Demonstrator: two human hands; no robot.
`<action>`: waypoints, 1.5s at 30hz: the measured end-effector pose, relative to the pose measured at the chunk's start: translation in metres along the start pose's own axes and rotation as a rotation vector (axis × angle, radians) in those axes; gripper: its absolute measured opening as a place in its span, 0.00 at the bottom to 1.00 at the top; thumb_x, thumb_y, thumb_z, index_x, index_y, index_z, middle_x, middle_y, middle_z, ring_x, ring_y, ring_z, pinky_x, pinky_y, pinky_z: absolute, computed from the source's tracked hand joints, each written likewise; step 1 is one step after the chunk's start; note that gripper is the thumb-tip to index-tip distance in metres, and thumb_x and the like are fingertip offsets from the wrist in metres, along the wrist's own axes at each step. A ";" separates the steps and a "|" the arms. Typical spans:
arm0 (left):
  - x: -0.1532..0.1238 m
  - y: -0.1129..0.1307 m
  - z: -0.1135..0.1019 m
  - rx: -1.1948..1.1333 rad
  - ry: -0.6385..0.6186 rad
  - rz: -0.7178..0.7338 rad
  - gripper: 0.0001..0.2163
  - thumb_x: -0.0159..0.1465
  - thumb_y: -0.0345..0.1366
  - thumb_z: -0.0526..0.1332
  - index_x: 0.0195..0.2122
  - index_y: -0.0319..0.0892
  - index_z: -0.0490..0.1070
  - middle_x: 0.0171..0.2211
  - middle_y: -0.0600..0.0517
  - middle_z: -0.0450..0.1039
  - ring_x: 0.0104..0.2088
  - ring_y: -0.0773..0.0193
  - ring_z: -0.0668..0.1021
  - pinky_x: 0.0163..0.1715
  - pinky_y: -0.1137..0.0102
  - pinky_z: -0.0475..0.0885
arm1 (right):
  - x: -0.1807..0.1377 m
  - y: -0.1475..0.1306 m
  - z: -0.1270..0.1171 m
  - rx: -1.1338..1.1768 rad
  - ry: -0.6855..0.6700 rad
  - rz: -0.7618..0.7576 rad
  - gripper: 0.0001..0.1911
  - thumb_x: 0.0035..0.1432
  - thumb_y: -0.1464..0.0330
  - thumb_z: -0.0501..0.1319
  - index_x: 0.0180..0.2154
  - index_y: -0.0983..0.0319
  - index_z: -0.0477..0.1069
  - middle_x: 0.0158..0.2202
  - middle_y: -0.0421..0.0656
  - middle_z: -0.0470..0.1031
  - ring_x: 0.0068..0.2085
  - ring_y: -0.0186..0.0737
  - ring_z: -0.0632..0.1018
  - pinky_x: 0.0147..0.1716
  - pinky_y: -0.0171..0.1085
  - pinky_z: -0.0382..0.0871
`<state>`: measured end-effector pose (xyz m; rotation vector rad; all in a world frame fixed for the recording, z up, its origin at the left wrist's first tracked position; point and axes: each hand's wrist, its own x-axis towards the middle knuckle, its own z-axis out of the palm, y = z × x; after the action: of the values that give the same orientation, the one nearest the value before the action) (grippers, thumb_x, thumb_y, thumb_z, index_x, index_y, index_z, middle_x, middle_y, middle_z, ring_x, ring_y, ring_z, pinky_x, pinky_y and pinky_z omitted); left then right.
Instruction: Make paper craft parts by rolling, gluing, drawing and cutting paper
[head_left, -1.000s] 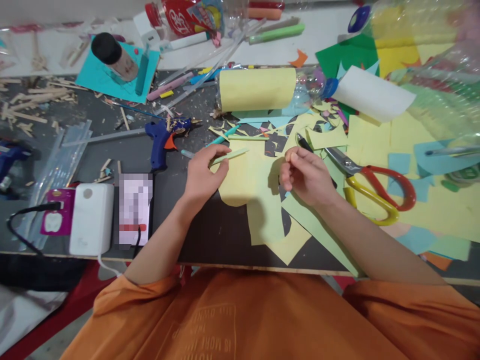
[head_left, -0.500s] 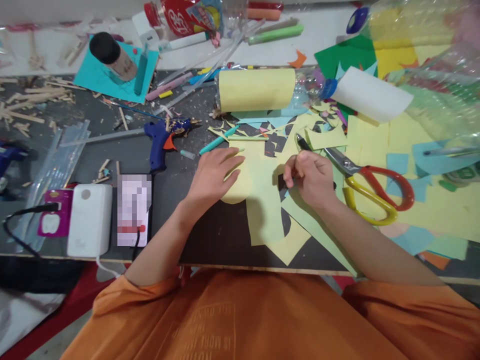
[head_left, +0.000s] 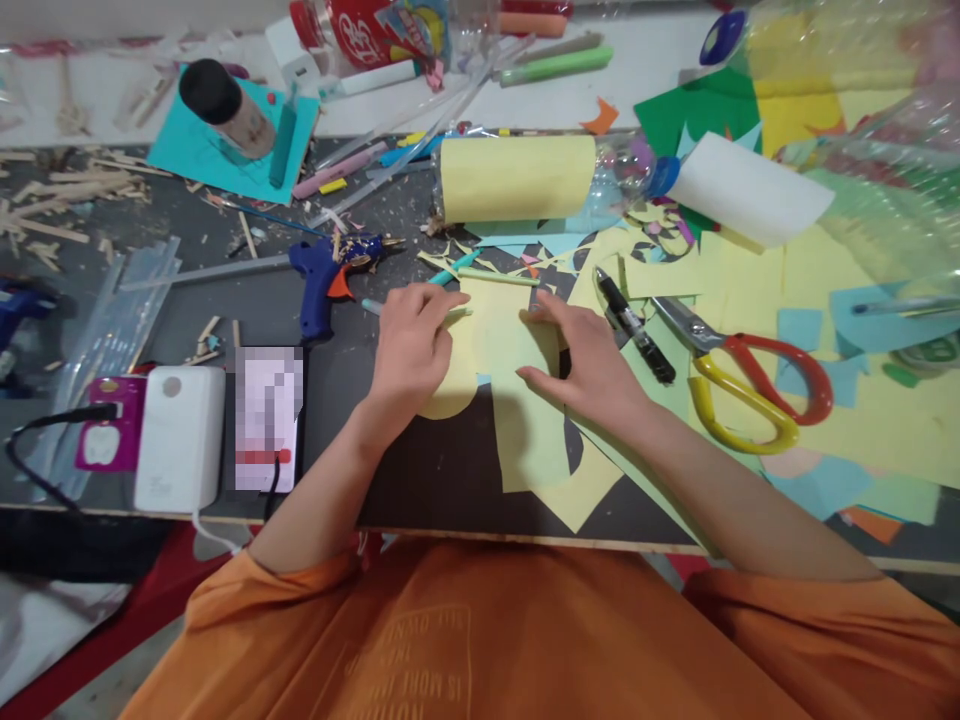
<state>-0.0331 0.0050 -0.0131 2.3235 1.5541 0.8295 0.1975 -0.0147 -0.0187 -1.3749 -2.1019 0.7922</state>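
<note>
My left hand (head_left: 412, 345) has its fingers curled over the left edge of a pale yellow paper cutout (head_left: 499, 340) with a rounded lower corner. A thin green strip (head_left: 459, 311) shows at its fingertips. My right hand (head_left: 581, 365) lies on the cutout's right side, index finger and thumb stretched apart and holding nothing. A black marker (head_left: 634, 325) lies loose on the paper scraps just right of that hand. More yellow and green sheets (head_left: 540, 450) spread out under the cutout on the dark table (head_left: 442, 480).
Red and yellow scissors (head_left: 742, 385) lie to the right. A blue glue gun (head_left: 326, 275) sits left of my hands, and a yellow paper roll (head_left: 514, 178) lies behind. A phone (head_left: 266, 415) and white charger (head_left: 178, 435) sit at the front left. Paper scraps and sticks litter the table.
My right hand let go of the black marker, which now lies on the scraps, and spread onto the yellow cutout. My left hand slid down over the cutout's left edge.
</note>
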 end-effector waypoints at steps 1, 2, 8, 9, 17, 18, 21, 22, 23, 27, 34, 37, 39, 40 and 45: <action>0.000 0.004 -0.001 -0.045 0.003 0.008 0.12 0.65 0.33 0.54 0.45 0.46 0.74 0.41 0.46 0.75 0.42 0.56 0.73 0.44 0.62 0.69 | 0.000 0.000 0.000 -0.009 0.003 -0.004 0.36 0.56 0.57 0.62 0.64 0.55 0.54 0.52 0.50 0.75 0.54 0.59 0.71 0.55 0.58 0.61; 0.001 0.007 -0.002 -0.094 0.005 0.002 0.11 0.65 0.35 0.54 0.44 0.46 0.75 0.39 0.47 0.76 0.40 0.58 0.74 0.43 0.64 0.70 | 0.000 0.000 0.000 -0.010 0.009 -0.006 0.34 0.57 0.58 0.62 0.63 0.55 0.55 0.50 0.49 0.76 0.53 0.59 0.72 0.54 0.57 0.62; 0.001 0.019 0.002 -0.385 -0.081 -0.118 0.08 0.63 0.35 0.58 0.38 0.44 0.76 0.34 0.51 0.77 0.34 0.65 0.77 0.39 0.71 0.74 | -0.003 -0.001 -0.003 0.192 0.038 0.089 0.25 0.59 0.59 0.60 0.57 0.54 0.60 0.44 0.46 0.73 0.38 0.45 0.75 0.34 0.42 0.70; 0.000 0.020 0.004 -0.438 -0.095 -0.150 0.07 0.62 0.35 0.59 0.38 0.44 0.76 0.34 0.51 0.78 0.34 0.66 0.78 0.39 0.71 0.74 | -0.003 -0.001 -0.003 0.246 0.046 0.126 0.25 0.59 0.59 0.61 0.56 0.53 0.60 0.45 0.46 0.72 0.35 0.42 0.74 0.30 0.40 0.69; -0.002 0.022 0.007 -0.668 -0.068 -0.296 0.07 0.60 0.35 0.62 0.38 0.42 0.74 0.35 0.51 0.79 0.35 0.66 0.80 0.40 0.71 0.76 | 0.001 0.000 -0.006 0.560 0.145 0.276 0.22 0.54 0.58 0.65 0.50 0.53 0.64 0.38 0.40 0.68 0.32 0.38 0.71 0.30 0.37 0.69; -0.001 0.022 0.007 -0.669 -0.060 -0.291 0.07 0.59 0.35 0.62 0.39 0.42 0.74 0.35 0.52 0.78 0.35 0.67 0.80 0.40 0.71 0.76 | 0.002 0.001 -0.007 0.553 0.159 0.285 0.22 0.54 0.58 0.65 0.49 0.53 0.65 0.39 0.40 0.68 0.34 0.38 0.72 0.31 0.37 0.69; -0.001 0.021 0.007 -0.663 -0.043 -0.297 0.06 0.58 0.35 0.62 0.37 0.42 0.74 0.33 0.53 0.77 0.33 0.68 0.79 0.39 0.73 0.76 | 0.003 0.003 -0.007 0.551 0.178 0.291 0.21 0.54 0.58 0.66 0.48 0.53 0.66 0.41 0.41 0.69 0.37 0.40 0.73 0.32 0.37 0.70; -0.001 0.021 0.006 -0.659 -0.043 -0.308 0.05 0.59 0.36 0.62 0.36 0.42 0.74 0.33 0.53 0.77 0.33 0.68 0.79 0.39 0.73 0.75 | 0.002 0.004 -0.007 0.560 0.183 0.283 0.21 0.53 0.58 0.66 0.48 0.53 0.67 0.41 0.41 0.69 0.37 0.40 0.73 0.32 0.37 0.70; -0.001 0.021 0.006 -0.657 -0.049 -0.318 0.05 0.59 0.37 0.62 0.34 0.42 0.74 0.33 0.53 0.77 0.33 0.68 0.79 0.38 0.73 0.75 | 0.002 0.003 -0.007 0.575 0.182 0.271 0.21 0.53 0.57 0.66 0.48 0.53 0.67 0.40 0.41 0.69 0.37 0.40 0.73 0.32 0.37 0.70; -0.001 0.023 0.002 -0.769 -0.120 -0.281 0.10 0.60 0.43 0.63 0.37 0.43 0.73 0.30 0.53 0.75 0.30 0.68 0.78 0.35 0.73 0.74 | 0.000 -0.003 -0.007 0.621 0.201 0.205 0.20 0.51 0.55 0.68 0.45 0.54 0.70 0.41 0.41 0.72 0.38 0.39 0.74 0.31 0.36 0.70; -0.002 0.030 0.002 -0.737 -0.306 -0.277 0.15 0.61 0.45 0.61 0.24 0.41 0.63 0.22 0.57 0.62 0.24 0.71 0.66 0.26 0.75 0.63 | 0.002 -0.009 0.000 0.755 0.299 0.201 0.20 0.46 0.52 0.71 0.35 0.56 0.72 0.32 0.38 0.75 0.33 0.36 0.76 0.31 0.35 0.73; 0.000 0.027 0.001 -0.753 -0.125 -0.381 0.15 0.60 0.44 0.62 0.24 0.42 0.61 0.20 0.59 0.55 0.22 0.72 0.61 0.22 0.75 0.58 | 0.004 -0.005 -0.001 0.821 0.371 0.251 0.16 0.49 0.54 0.71 0.29 0.58 0.72 0.25 0.36 0.73 0.26 0.32 0.75 0.28 0.34 0.73; 0.002 0.024 0.000 -0.811 0.004 -0.412 0.15 0.60 0.45 0.64 0.25 0.42 0.63 0.19 0.60 0.53 0.20 0.73 0.58 0.20 0.75 0.55 | 0.004 -0.004 -0.002 0.871 0.350 0.287 0.16 0.51 0.55 0.70 0.28 0.59 0.72 0.22 0.35 0.73 0.24 0.31 0.74 0.27 0.34 0.73; 0.002 0.023 0.000 -0.838 0.058 -0.422 0.15 0.60 0.46 0.64 0.26 0.42 0.64 0.19 0.60 0.53 0.19 0.74 0.58 0.20 0.76 0.54 | 0.004 -0.003 -0.003 0.898 0.335 0.298 0.16 0.51 0.55 0.70 0.27 0.59 0.72 0.21 0.35 0.73 0.23 0.31 0.74 0.26 0.34 0.73; 0.003 0.017 0.004 -0.967 0.181 -0.491 0.17 0.58 0.50 0.67 0.28 0.42 0.67 0.22 0.58 0.61 0.21 0.74 0.63 0.21 0.77 0.60 | 0.004 -0.002 -0.005 0.996 0.272 0.297 0.17 0.54 0.55 0.68 0.26 0.59 0.69 0.21 0.34 0.72 0.21 0.28 0.73 0.23 0.30 0.69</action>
<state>-0.0167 0.0013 -0.0067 1.1602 1.2589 1.2837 0.1983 -0.0110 -0.0129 -1.1108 -1.0128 1.4096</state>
